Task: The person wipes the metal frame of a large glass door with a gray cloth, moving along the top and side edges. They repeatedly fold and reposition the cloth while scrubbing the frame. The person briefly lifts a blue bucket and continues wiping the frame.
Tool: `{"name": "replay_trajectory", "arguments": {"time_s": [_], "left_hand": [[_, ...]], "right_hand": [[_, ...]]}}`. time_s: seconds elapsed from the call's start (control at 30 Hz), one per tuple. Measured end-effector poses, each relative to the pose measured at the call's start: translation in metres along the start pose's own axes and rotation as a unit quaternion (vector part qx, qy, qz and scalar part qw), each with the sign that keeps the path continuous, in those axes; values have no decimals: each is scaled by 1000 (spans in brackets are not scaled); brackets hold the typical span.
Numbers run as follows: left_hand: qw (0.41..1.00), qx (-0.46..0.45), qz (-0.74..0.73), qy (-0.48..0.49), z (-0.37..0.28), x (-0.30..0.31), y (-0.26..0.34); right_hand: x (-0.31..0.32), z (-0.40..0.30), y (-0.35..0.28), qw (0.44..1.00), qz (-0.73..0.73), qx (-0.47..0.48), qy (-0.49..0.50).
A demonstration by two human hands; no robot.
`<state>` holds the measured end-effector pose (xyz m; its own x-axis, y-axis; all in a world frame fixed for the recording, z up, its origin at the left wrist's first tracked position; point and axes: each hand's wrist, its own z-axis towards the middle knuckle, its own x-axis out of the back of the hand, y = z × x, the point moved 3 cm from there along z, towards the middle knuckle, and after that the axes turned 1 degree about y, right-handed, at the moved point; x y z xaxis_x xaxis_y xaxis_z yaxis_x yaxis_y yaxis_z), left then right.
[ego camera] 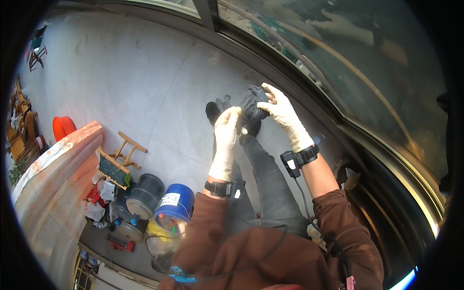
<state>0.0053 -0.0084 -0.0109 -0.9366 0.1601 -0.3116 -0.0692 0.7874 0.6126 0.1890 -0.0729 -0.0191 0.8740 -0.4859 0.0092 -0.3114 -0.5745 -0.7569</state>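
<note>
A bunched dark grey cloth is held up between my two hands, above my feet. My left hand, in a cream-coloured glove, pinches the cloth's left side between thumb and fingers. My right hand, gloved the same way, has its thumb and fingers spread around the right side of the bundle. The cloth partly hides the right black shoe. Beyond my left hand, the left black shoe shows on the floor, with a grey crumpled thing beside it.
A window frame runs along the right. To the left stand a blue bucket, large water bottles, a small wooden folding stool and a cloth-covered table. Farther off sit an orange basin and wooden furniture.
</note>
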Motion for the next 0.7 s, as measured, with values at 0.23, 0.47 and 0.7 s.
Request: {"name": "replay_trajectory", "arguments": {"time_s": [0.23, 0.47, 0.7], "left_hand": [[998, -8, -51, -21, -4, -12, -16], [977, 44, -207, -24, 1, -25, -38], [994, 93, -14, -64, -6, -61, -74]], "right_hand": [[29, -37, 14, 959, -271, -35, -72], [40, -57, -3, 993, 107, 56, -6], [12, -41, 16, 995, 18, 43, 92]]}}
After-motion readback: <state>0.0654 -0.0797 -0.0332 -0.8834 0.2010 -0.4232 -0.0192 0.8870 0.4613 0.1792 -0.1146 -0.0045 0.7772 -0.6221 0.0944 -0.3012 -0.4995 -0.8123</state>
